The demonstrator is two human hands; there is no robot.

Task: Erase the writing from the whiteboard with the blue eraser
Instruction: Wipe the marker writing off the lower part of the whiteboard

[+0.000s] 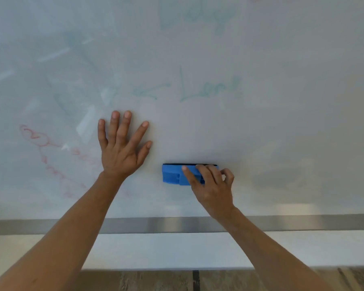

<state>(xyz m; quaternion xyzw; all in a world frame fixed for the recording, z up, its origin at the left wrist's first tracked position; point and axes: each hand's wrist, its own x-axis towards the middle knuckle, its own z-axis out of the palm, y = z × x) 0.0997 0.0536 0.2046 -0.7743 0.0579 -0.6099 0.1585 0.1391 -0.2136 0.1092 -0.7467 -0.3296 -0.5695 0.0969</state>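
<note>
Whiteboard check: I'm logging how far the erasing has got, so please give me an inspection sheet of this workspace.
Surface: whiteboard smeared, with faint green writing in the middle and red scribbles at lower left.
Job's things: blue eraser pressed flat on the board, below the green writing.
Clutter: nothing seen.
Grippers: left hand lies open, palm on the board, fingers spread; right hand grips the eraser's right end.
Cables: nothing seen.
Surroundings: metal tray rail along the board's lower edge, white wall under it, wood-look floor at the bottom.
</note>
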